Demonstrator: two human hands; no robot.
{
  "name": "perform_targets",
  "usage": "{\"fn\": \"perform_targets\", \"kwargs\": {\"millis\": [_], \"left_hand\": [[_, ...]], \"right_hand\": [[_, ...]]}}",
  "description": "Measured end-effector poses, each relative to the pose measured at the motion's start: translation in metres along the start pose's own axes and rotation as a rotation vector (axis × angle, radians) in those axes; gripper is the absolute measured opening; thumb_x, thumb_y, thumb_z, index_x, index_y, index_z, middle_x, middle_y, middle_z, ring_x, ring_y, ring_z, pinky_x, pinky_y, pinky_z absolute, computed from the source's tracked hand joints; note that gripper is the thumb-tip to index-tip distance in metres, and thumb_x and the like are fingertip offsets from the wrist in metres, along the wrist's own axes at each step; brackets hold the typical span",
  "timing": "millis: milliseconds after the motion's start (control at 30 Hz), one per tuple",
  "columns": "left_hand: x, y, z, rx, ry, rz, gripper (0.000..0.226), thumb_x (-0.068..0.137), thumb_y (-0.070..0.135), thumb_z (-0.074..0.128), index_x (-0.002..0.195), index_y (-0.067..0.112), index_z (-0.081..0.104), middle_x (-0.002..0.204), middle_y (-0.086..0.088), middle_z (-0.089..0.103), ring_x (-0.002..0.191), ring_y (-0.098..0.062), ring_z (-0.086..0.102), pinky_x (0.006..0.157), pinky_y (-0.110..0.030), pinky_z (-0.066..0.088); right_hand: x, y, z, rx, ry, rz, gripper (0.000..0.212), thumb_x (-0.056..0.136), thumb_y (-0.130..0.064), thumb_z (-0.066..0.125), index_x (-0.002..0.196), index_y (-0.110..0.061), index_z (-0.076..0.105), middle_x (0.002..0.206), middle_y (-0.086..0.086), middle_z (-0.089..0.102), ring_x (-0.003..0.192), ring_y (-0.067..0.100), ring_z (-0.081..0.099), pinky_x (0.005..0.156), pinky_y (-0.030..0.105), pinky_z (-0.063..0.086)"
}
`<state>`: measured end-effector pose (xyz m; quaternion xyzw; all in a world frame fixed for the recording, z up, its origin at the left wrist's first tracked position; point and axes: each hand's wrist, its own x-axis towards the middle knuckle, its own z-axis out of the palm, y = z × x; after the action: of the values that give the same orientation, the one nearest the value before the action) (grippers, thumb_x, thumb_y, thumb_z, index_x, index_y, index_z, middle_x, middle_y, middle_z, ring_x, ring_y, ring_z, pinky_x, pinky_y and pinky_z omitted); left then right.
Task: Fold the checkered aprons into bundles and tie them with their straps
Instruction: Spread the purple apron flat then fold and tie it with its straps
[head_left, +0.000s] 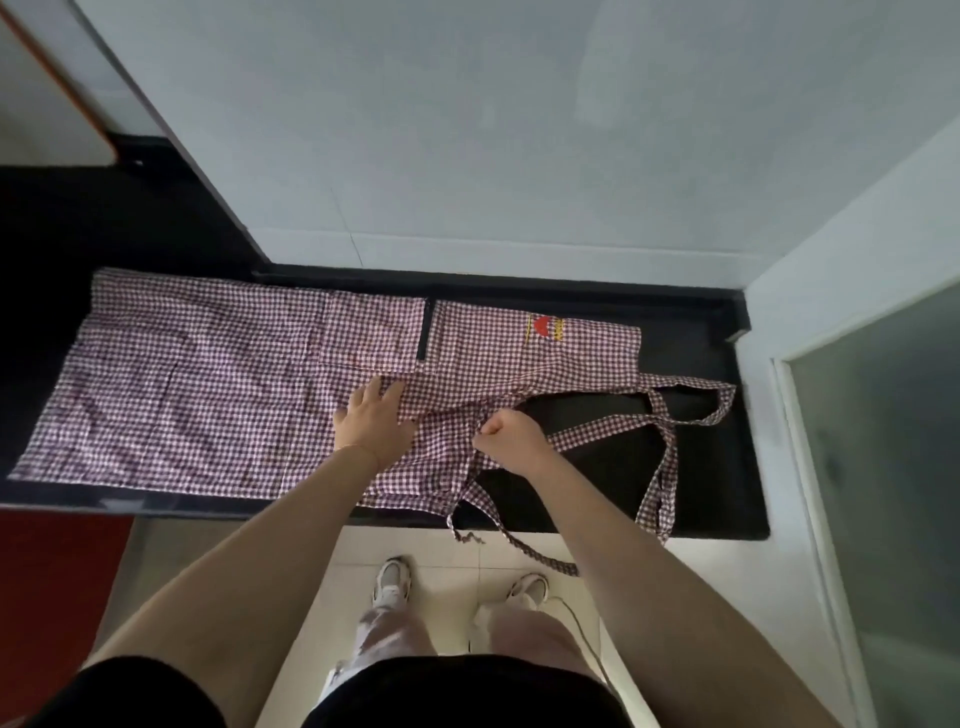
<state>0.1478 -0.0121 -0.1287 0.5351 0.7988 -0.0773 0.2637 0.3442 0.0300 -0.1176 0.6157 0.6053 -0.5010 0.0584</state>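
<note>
Left hand (375, 418) flat on apron (208, 374), right hand (511, 434) pinching strap (602, 423).

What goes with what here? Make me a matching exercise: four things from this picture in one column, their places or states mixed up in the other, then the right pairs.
Things:
1. left hand
2. right hand
3. waist strap
4. red logo

States or places:
A. hangs over the counter's front edge
B. pinches the apron's edge
C. printed near the apron's far edge
D. lies flat on the apron

Pairs: 1-D, 2-B, 3-A, 4-C
</note>
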Motion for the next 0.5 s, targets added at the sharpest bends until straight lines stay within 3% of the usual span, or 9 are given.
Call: {"fn": "perform_targets", "kwargs": {"millis": [67,133,200,267,500], "left_hand": [[0.002,-0.004,-0.006,0.043,-0.018,0.039,0.067,0.096,0.038,0.049,0.156,0.027,0.021,0.164,-0.008,0.014,0.148,-0.032,0.02,0.117,-0.054,0.025],[0.003,-0.009,-0.01,0.068,-0.039,0.077,0.069,0.095,0.037,0.05,0.156,0.029,0.019,0.164,-0.009,0.015,0.147,-0.033,0.021,0.117,-0.054,0.025],[0.003,-0.013,-0.012,0.087,-0.061,0.111,0.072,0.094,0.037,0.051,0.157,0.031,0.016,0.165,-0.008,0.013,0.148,-0.033,0.019,0.118,-0.054,0.024],[0.0,-0.02,-0.013,0.103,-0.092,0.151,0.075,0.094,0.039,0.052,0.158,0.031,0.013,0.166,-0.007,0.009,0.15,-0.033,0.016,0.118,-0.055,0.021],[0.006,-0.031,-0.027,0.219,-0.156,0.261,0.081,0.093,0.044,0.056,0.158,0.033,0.008,0.165,-0.009,0.009,0.149,-0.037,0.015,0.118,-0.057,0.021]], "right_hand": [[-0.008,0.0,0.015,-0.06,0.225,-0.004,0.018,0.088,-0.028,0.067,0.096,-0.014,0.06,0.099,0.004,0.058,0.095,0.021,0.056,0.088,0.04,0.051],[-0.018,-0.001,0.026,-0.039,0.446,0.016,0.015,0.089,-0.027,0.065,0.082,-0.015,0.058,0.09,0.003,0.056,0.084,0.018,0.054,0.072,0.029,0.047],[-0.026,-0.001,0.036,0.07,0.376,0.072,0.03,0.094,-0.024,0.058,0.068,-0.014,0.051,0.07,0.002,0.052,0.064,0.015,0.05,0.056,0.026,0.036],[-0.034,-0.006,0.05,0.137,0.246,0.128,0.035,0.095,-0.023,0.057,0.064,-0.013,0.045,0.061,0.001,0.046,0.055,0.014,0.045,0.052,0.027,0.033],[-0.042,-0.024,0.076,0.408,0.247,0.244,0.025,0.096,-0.029,0.058,0.081,-0.01,0.053,0.074,0.002,0.055,0.061,0.013,0.05,0.051,0.021,0.035]]}}
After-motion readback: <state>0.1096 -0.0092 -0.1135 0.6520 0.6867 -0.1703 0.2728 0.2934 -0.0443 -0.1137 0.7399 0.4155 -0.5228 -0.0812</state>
